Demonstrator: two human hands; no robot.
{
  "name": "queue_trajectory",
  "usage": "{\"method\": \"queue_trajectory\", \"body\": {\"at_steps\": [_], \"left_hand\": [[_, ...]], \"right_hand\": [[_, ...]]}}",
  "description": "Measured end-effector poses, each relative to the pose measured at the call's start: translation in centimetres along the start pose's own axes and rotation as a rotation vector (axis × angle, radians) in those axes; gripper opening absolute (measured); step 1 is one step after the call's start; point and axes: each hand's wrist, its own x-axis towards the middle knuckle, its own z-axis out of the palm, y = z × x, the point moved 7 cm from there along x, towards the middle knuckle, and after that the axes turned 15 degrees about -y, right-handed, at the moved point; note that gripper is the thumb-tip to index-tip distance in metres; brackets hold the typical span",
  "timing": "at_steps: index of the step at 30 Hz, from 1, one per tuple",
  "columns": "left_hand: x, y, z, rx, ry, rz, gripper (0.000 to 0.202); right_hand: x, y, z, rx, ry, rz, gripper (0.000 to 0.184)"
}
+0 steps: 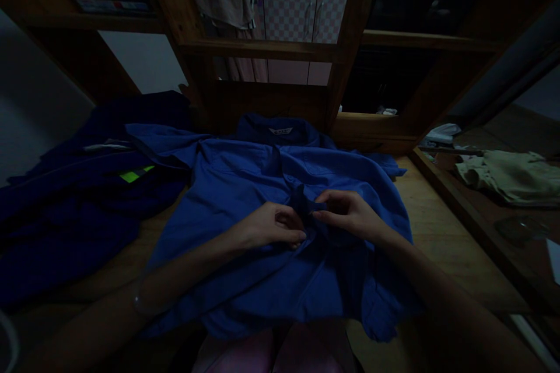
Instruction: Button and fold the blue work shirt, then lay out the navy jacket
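Note:
A blue collared shirt [227, 198] lies spread front side up on the wooden table, collar at the far side and hem hanging toward me. At the middle of its front, my left hand [277, 226] is closed, thumb and fingers pinching the cloth near the front opening. Just to the right, my right hand [350, 214] pinches a raised fold of the same shirt between thumb and fingertips. The cloth is bunched between both hands. Whether a button sits under the fingers is too dark to make out.
Dark blue clothing [74, 204] with a yellow-green patch is heaped at the left. A wooden shelf frame with a mirror [291, 6] stands behind the shirt. At right, beyond a wooden ledge [468, 221], lies folded pale cloth [511, 175]. The bare table [450, 245] shows right of the shirt.

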Motion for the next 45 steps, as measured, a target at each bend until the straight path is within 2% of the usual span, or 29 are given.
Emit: {"method": "queue_trajectory", "body": {"at_steps": [4,8,12,16,18,23,30,34,39,45], "left_hand": [[0.5,-1.0,0.2,0.02,-0.012,-0.01,0.027],[0.7,-1.2,0.2,0.033,0.017,-0.013,0.024],[0.5,-0.9,0.1,0.065,0.061,-0.042,0.021],[0.3,-0.7,-0.1,0.119,0.084,-0.042,0.019],[0.2,-0.5,-0.2,0.163,0.104,-0.011,0.016],[-0.3,0.1,-0.4,0.273,0.192,0.069,0.016],[-0.9,0.9,-0.7,0.433,0.268,0.141,0.017],[-0.9,1.5,-0.6,0.503,0.283,0.168,0.014],[-1.3,2.9,-0.3,0.667,0.343,0.248,0.011],[-0.9,1.9,-0.3,0.553,0.291,0.217,0.01]], "right_hand": [[0.1,0.1,1.6,-0.168,-0.154,0.023,0.016],[-0.1,0.4,2.1,-0.256,-0.202,0.056,0.008],[-0.3,0.0,1.9,-0.229,-0.22,0.061,0.012],[-0.3,-0.1,1.7,-0.134,-0.247,0.059,0.029],[-0.2,0.2,1.7,-0.083,-0.247,0.058,0.03],[0.1,1.2,1.8,-0.032,-0.226,0.056,0.019],[0.4,1.1,1.0,-0.189,-0.069,0.004,0.015],[0.5,1.1,1.1,-0.273,-0.053,-0.019,0.01],[0.4,1.3,1.0,-0.307,-0.026,-0.025,0.013],[0.3,1.3,1.3,-0.352,-0.081,-0.028,0.013]]}}
